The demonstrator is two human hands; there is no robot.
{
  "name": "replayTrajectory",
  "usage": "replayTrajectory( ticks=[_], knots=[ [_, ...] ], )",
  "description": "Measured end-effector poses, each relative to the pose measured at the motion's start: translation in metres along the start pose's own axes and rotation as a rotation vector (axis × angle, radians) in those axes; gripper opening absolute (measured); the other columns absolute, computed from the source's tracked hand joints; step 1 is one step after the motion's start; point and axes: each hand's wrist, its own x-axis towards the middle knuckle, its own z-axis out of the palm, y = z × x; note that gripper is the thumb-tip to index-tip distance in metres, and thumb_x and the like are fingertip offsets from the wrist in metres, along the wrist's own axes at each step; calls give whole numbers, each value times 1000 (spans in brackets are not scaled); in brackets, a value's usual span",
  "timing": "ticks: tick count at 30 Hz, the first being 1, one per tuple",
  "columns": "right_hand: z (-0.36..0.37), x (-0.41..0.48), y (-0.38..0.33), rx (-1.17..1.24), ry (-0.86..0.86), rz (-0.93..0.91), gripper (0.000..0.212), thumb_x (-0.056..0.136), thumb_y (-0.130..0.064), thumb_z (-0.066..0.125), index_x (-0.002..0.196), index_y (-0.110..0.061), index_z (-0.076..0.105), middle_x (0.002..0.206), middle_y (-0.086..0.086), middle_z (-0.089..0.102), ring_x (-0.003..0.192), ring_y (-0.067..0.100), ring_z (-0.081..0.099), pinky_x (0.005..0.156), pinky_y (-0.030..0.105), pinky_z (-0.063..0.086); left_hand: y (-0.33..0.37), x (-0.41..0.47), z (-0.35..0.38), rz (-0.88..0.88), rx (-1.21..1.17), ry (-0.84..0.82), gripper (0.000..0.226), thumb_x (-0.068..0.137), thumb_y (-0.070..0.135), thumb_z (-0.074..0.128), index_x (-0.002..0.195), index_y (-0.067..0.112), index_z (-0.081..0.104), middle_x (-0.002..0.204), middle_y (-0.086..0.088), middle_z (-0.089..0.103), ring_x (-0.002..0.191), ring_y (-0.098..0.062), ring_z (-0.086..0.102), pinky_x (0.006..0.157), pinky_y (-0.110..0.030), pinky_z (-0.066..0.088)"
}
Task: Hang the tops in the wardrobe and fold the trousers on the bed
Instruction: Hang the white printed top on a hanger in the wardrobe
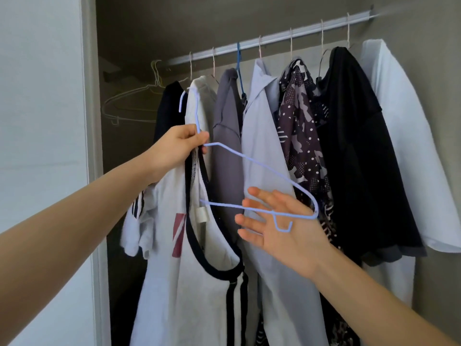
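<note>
Firstly, logged left hand fingers clenched round the neck of a pale blue wire hanger, pinching with it the dark-trimmed collar of a white top. Found right hand released, fingers straight and spread, palm just behind the hanger's free shoulder; contact unclear. Saw hanger's left half inside the neckline, right half bare, hook below the rail and off it. Located top, unhung, in front of a crowded row on that rail: dark garment, grey top, pale blue shirt, dotted patterned blouse, black top, white T-shirt. Recorded thin coated wire with a small notch at the bar's end; soft fabric, striped sleeve, red patch. Noted bare white wire hangers at the rail's left end, grey-brown wardrobe back wall, white panel at left.
</note>
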Motion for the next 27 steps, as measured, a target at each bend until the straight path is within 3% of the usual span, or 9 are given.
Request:
replayTrajectory(
  ticks=[3,6,9,13,16,22,24,26,27],
  knots=[
    [-2,3,10,-85,44,-15,40,79,-21,60,116,-7,67,109,14,66,96,36,66,77,47,57,0,4,-1,-12,9,17,35,101,31,52,74,11,61,83,-15,49,79,-25,38,77,-36,28],
    [1,5,14,-205,66,22,40,83,-8,54,122,-7,61,110,16,67,101,30,64,88,42,56,6,8,-1,-23,-6,67,38,100,31,52,68,13,60,81,-13,45,77,-25,36,73,-34,27],
    [16,-2,21,-684,-37,42,43,85,5,52,125,-10,60,120,8,67,115,18,59,105,32,42,14,11,1,-44,-32,98,39,100,30,53,65,14,59,80,-12,43,74,-24,35,71,-33,28],
    [26,-17,25,-1562,-197,-139,55,84,-23,63,134,-37,47,118,-26,53,121,2,37,104,21,29,15,15,2,-66,-23,106,36,99,32,53,69,14,58,80,-12,43,72,-24,34,68,-32,27],
    [28,-25,22,-1952,-227,-219,51,85,-53,57,132,-46,38,100,-24,44,107,8,28,99,26,25,13,17,-1,-82,-40,144,35,99,31,53,68,15,58,81,-12,44,76,-23,37,72,-33,29],
    [16,-35,-8,-2093,-6,-143,59,86,-53,56,131,-44,20,91,-31,35,96,11,27,90,32,28,4,22,-12,-95,-60,171,34,98,29,55,66,18,59,77,-11,48,74,-21,41,74,-31,33],
    [10,-35,-20,-2166,0,-104,48,88,-52,54,128,-41,30,101,-27,42,101,11,31,96,34,30,3,22,-10,-91,-43,158,34,98,30,55,66,20,60,70,-3,47,65,-12,40,67,-26,33],
    [7,-34,-30,-2221,-38,-76,23,88,-55,51,104,-38,48,95,-20,46,100,10,32,98,37,32,2,22,-7,-81,-14,148,33,98,31,55,68,20,61,68,-1,47,60,-9,38,63,-24,32],
    [4,-34,-36,-2215,-48,-65,22,87,-58,50,86,-35,50,88,-16,44,97,8,31,96,36,33,2,23,-6,-74,0,147,33,98,31,55,68,19,61,68,-1,47,60,-9,37,62,-24,32]
  ],
)
